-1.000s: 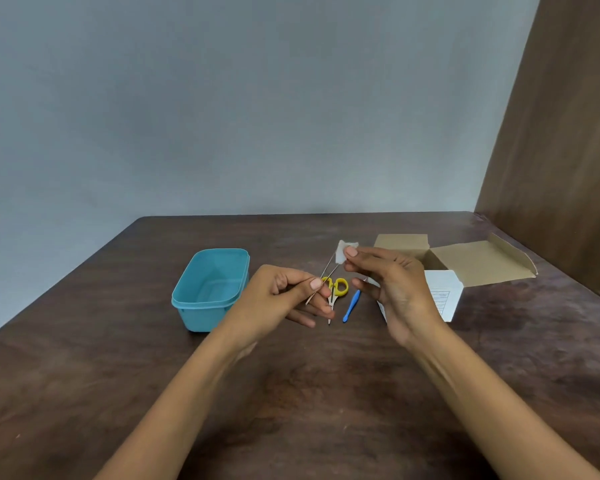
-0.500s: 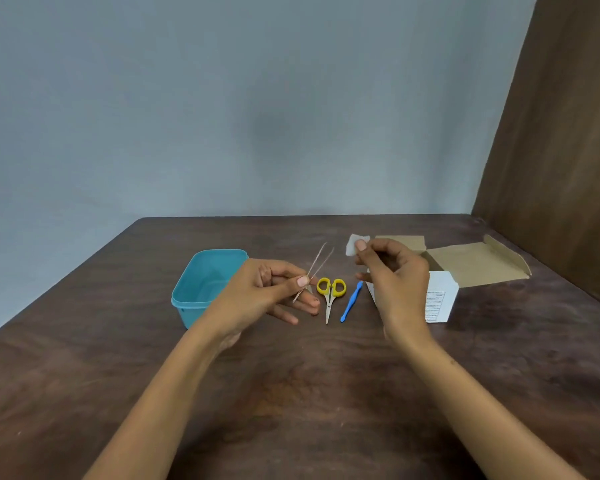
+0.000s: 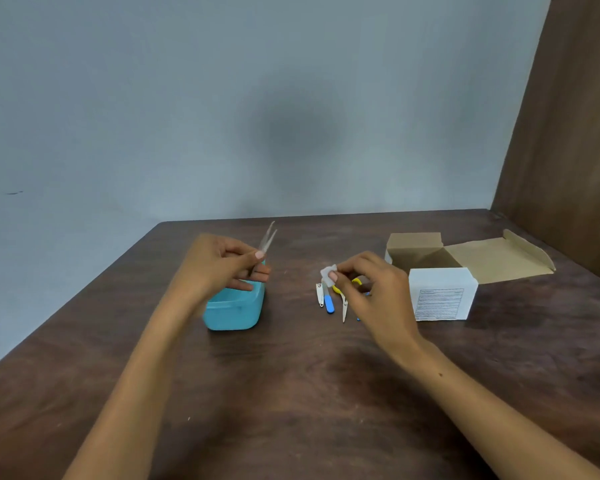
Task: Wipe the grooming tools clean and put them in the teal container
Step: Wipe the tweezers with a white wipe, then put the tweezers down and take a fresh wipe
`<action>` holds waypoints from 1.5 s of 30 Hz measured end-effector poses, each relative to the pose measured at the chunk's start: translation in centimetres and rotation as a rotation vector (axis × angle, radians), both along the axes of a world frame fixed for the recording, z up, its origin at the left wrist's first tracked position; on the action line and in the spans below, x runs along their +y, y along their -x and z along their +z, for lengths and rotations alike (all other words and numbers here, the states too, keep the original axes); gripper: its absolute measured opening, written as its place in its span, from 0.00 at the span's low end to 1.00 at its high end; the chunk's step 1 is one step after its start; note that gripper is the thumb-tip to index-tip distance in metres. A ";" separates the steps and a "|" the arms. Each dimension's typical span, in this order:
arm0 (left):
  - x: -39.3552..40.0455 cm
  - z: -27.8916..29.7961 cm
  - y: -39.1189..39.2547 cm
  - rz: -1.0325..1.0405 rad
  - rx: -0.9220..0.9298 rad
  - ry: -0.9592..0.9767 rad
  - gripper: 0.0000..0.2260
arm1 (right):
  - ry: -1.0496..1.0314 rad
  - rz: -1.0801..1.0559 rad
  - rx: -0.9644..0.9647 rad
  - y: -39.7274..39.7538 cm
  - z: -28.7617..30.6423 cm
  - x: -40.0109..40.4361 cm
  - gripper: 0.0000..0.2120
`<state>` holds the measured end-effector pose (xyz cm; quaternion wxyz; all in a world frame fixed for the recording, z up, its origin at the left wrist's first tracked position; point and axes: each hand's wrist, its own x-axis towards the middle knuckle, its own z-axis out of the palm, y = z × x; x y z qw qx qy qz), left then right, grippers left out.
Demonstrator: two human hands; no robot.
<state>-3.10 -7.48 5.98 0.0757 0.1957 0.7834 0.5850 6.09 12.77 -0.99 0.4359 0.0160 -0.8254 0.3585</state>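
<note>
My left hand (image 3: 222, 268) pinches thin metal tweezers (image 3: 268, 239), tips pointing up, directly above the teal container (image 3: 234, 311). My right hand (image 3: 368, 289) holds a small white wipe pad (image 3: 328, 271) between thumb and fingers, hovering over the tools lying on the table. Those tools are a small nail clipper (image 3: 320, 295), a blue-handled tool (image 3: 329, 302) and yellow-handled scissors (image 3: 343, 299), partly hidden by my right hand. Another blue tool shows only as a sliver below that hand.
An open cardboard box (image 3: 465, 258) with a white labelled front (image 3: 440, 296) sits to the right of the tools. A brown wooden panel (image 3: 568, 133) rises at the table's right edge. The dark wooden table (image 3: 291, 393) ends at a grey wall.
My left hand carried the tweezers leftward, from beside the scissors to over the teal container. My right hand, still holding the wipe pad, dropped down over the tools on the table.
</note>
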 end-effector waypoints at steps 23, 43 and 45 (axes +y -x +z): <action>1.7 -3.0 1.8 0.388 0.599 0.973 0.08 | -0.073 -0.081 -0.013 -0.5 0.8 0.7 0.03; 7.6 -9.0 -0.4 -0.312 0.735 0.758 0.17 | 0.013 -0.157 -0.054 -0.5 1.5 1.4 0.02; 7.5 -8.7 -0.6 -0.284 0.748 0.708 0.15 | 0.012 -0.159 -0.060 -0.5 1.4 1.3 0.03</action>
